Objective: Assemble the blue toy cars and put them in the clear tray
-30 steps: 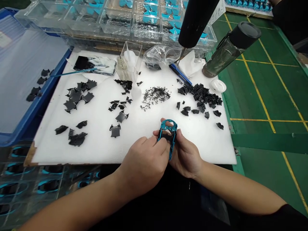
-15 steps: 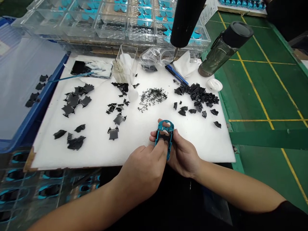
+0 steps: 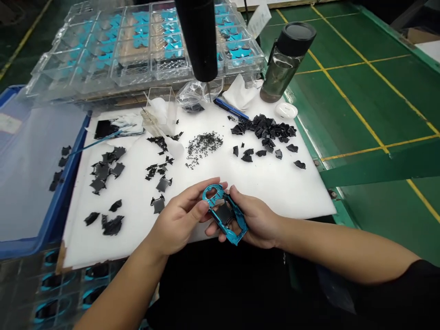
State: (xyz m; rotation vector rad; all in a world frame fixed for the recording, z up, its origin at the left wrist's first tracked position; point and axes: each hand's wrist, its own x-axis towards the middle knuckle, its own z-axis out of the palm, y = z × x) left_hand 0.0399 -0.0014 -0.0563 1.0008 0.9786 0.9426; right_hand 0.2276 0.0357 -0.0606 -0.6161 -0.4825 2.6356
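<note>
Both hands hold a small blue toy car shell (image 3: 225,213) with a black insert, just above the near edge of the white foam pad (image 3: 275,183). My left hand (image 3: 178,220) pinches its left side, thumb on top. My right hand (image 3: 256,220) cups it from beneath and the right, fingers curled round it. Black plastic parts lie in groups across the pad: a pile (image 3: 266,128) at the far right, flat pieces (image 3: 105,169) at the left, and a scatter of tiny black screws (image 3: 202,144) in the middle.
A black hanging tool (image 3: 199,36) dangles over the pad's far edge. Clear trays of blue parts (image 3: 144,46) stand behind. A dark-lidded bottle (image 3: 285,59) and white cap (image 3: 286,110) sit at the far right. A blue bin (image 3: 30,160) flanks the left.
The view has swung so everything sits further left. The car shell has tilted from upright to slanting leftward, and my left thumb has shifted to its upper left edge.
</note>
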